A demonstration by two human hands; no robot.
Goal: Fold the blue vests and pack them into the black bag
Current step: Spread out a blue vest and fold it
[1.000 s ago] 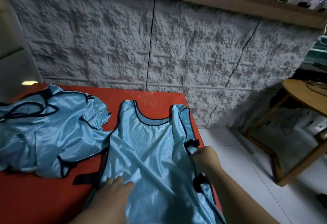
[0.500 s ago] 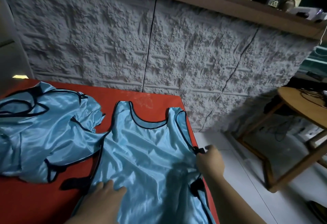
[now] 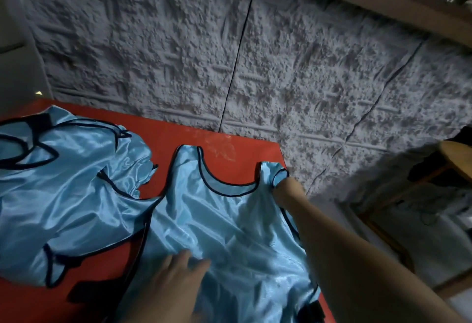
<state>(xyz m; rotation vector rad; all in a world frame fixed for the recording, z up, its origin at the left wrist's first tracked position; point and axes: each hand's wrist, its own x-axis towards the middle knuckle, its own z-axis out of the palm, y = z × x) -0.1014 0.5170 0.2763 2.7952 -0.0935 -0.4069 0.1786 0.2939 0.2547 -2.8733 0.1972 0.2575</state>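
Rough grey wall panels fill the back of the room, with a thin dark seam running down the middle. Up at 1 o'clock a brown shelf crosses the corner. At 3 o'clock stands a round wooden table on a pale floor.

Down low is a red table. Its far right corner points to the wall.

One blue vest lies flat on the red table, from the middle down to 6 o'clock. It is shiny, light blue, with a dark edge round the neck hole and arm holes. It has soft wrinkles. A black strap sticks out at its left side.

More blue vests lie in a crumpled heap at 9 o'clock, touching the flat one.

The left hand lies on the flat vest near 6 o'clock, fingers straight and a little spread, pressing the cloth. The right hand is at the vest's right shoulder. Its fingers are tucked under the cloth, so I cannot tell how they lie.
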